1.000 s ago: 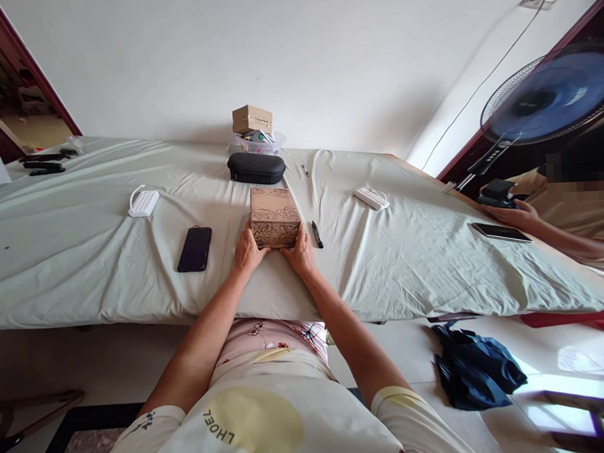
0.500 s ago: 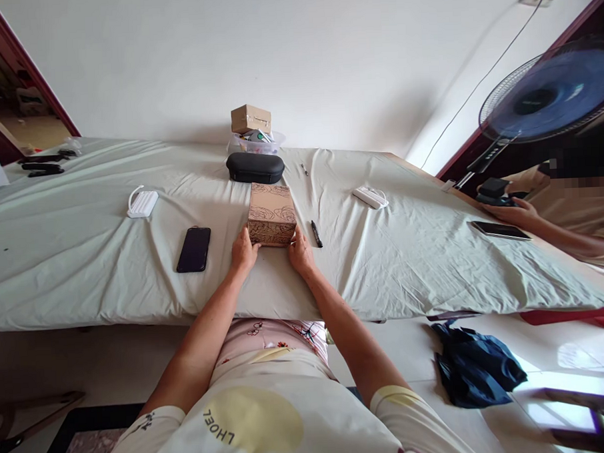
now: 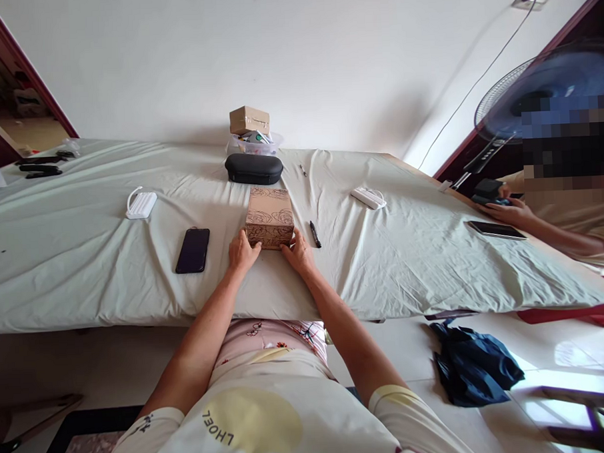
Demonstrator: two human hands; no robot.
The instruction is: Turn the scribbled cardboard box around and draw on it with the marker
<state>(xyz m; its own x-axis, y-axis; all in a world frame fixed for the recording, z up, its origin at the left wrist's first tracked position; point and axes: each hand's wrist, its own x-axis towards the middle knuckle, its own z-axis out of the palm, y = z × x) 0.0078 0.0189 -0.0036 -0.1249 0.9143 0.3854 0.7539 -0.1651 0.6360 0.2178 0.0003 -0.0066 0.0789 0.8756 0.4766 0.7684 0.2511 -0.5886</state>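
Note:
A brown cardboard box (image 3: 270,208) with dark swirling line patterns stands on the cloth-covered table in front of me. My left hand (image 3: 243,251) grips its near left corner, thumb on the front face. At the near right corner my right hand (image 3: 298,251) holds it the same way, with the fingers along the side. Left of the box lies a dark smartphone (image 3: 193,250). A black marker (image 3: 315,234) rests just right of my right hand. Directly behind the box sits a black zip case (image 3: 254,168).
A clear plastic tub (image 3: 255,146) with a small carton (image 3: 248,119) on top stands by the wall. White corded blocks lie left (image 3: 142,205) and right (image 3: 368,197). Another phone (image 3: 496,230) is near a person's hand (image 3: 512,210) at right, below a fan (image 3: 501,101).
My thumbs have moved inward onto the box's front face. The box stays in nearly the same place. The person at right leans further into view.

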